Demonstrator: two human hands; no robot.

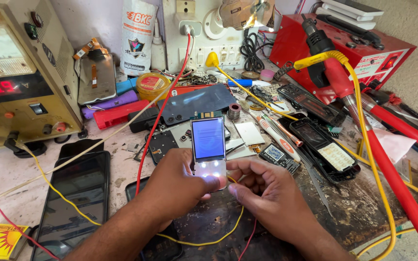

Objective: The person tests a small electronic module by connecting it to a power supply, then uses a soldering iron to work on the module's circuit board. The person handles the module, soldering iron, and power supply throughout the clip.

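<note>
Hands (pixel 228 186) pinch lit display module (pixel 209 145) (upright), long axis pointing away.

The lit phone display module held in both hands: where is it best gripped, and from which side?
Best by the long side edges of the display module, low down, approached from the near end. It is flat and thin, its screen glows face-up, and both hands, left and right, already pinch that lower end.

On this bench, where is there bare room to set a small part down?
Bare benchtop lies between the power supply and the black phone, crossed only by wires. A smaller patch sits between that phone and the left hand. Behind the lit screen and right of the right hand, parts crowd the surface.
</note>
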